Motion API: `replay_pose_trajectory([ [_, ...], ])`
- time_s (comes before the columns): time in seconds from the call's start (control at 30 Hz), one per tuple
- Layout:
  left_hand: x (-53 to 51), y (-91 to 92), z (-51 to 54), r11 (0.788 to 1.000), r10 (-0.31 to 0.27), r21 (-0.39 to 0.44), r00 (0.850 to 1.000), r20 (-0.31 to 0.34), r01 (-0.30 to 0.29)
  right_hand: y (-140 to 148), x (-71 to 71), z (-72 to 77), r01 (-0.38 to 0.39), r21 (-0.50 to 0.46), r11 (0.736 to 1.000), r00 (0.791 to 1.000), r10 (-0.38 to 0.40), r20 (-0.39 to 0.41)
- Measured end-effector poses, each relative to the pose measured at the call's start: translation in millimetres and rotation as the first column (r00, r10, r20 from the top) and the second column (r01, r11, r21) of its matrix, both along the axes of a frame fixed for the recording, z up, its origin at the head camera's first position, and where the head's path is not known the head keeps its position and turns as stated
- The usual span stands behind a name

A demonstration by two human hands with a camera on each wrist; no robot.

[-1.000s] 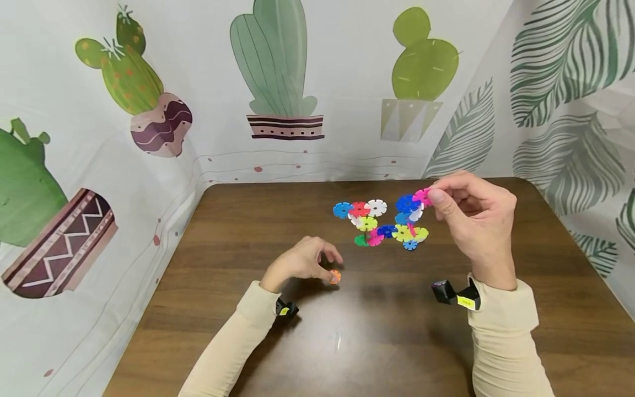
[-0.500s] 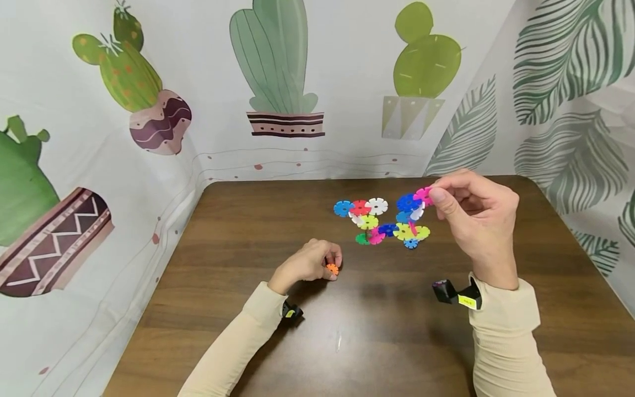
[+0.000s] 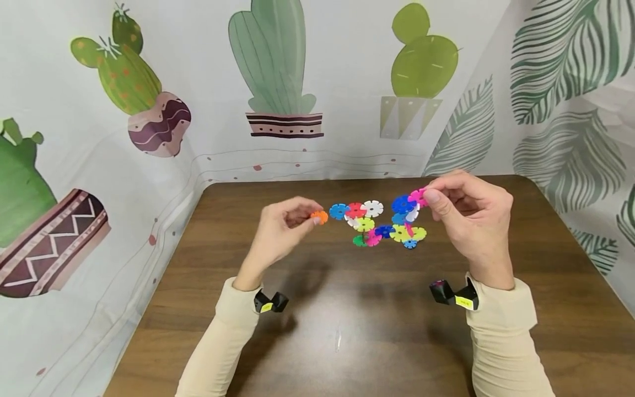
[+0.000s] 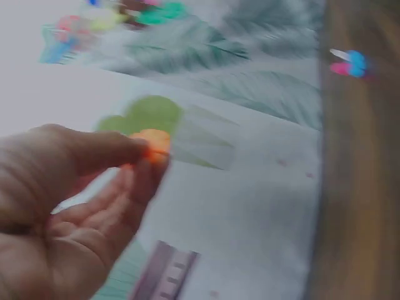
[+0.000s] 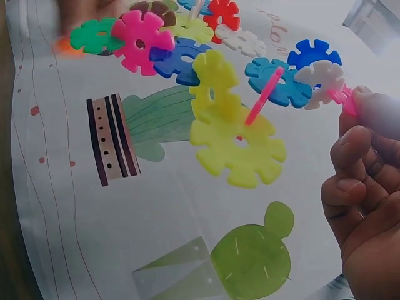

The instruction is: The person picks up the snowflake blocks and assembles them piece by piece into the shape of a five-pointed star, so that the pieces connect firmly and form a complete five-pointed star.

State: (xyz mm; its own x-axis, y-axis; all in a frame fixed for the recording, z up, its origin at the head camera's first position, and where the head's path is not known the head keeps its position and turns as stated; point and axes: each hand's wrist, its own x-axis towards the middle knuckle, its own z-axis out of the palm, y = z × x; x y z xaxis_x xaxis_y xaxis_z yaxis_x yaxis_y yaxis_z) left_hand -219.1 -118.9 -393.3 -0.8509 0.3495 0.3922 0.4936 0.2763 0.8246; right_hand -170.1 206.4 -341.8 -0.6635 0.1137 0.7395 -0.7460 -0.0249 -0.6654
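My right hand [image 3: 473,229] pinches a pink notched snowflake disc [image 3: 418,197] at the upper right end of a linked chain of discs. Blue, white, yellow, red, pink and green pieces make up this chain, which hangs above the table; in the right wrist view, large yellow discs [image 5: 237,153] face the camera. Between thumb and fingers, my left hand [image 3: 278,234] holds a single orange snowflake disc [image 3: 321,216]. It sits just left of the chain's blue end disc [image 3: 339,211], apart from it. Motion blurs the orange disc [image 4: 155,142] in the left wrist view.
A brown wooden table [image 3: 377,342] lies below both hands. Behind it hangs a white cloth [image 3: 347,82] printed with cacti and leaves. A small clear sliver [image 3: 338,339] lies near the table's front middle. Each wrist wears a black camera [image 3: 272,302].
My left hand has lifted the orange disc off the table and carried it up beside the chain's left end. The right hand and the chain have barely moved.
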Motion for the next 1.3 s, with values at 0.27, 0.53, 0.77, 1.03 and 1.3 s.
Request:
replay_pose_trajectory([
  [0.27, 26.1, 0.9, 40.2, 0.939, 0.135, 0.334, 0.983, -0.126, -0.087, -3.3, -0.1, -1.0, -0.022, 0.000, 1.000, 1.000, 0.022, 0.003],
  [0.53, 38.2, 24.3, 51.3, 0.954, 0.114, 0.298, 0.967, -0.229, -0.041, -6.5, 0.3, -2.6, -0.022, 0.013, 1.000, 1.000, 0.022, 0.015],
  [0.77, 43.1, 45.9, 50.2, 0.974, 0.028, 0.220, 0.952, -0.306, 0.042, -11.0, 2.5, -1.0, -0.030, 0.040, 0.999, 0.999, 0.029, 0.023],
  [1.03, 45.7, 52.5, 48.9, 0.982, -0.033, 0.167, 0.952, -0.305, 0.087, -15.9, 4.0, -2.2, -0.061, 0.083, 0.995, 0.998, 0.060, 0.019],
  [1.3, 47.3, 53.8, 47.8, 0.993, -0.053, 0.086, 0.950, -0.309, 0.083, -19.7, 4.5, -4.7, -0.073, 0.109, 0.991, 0.997, 0.071, 0.022],
])
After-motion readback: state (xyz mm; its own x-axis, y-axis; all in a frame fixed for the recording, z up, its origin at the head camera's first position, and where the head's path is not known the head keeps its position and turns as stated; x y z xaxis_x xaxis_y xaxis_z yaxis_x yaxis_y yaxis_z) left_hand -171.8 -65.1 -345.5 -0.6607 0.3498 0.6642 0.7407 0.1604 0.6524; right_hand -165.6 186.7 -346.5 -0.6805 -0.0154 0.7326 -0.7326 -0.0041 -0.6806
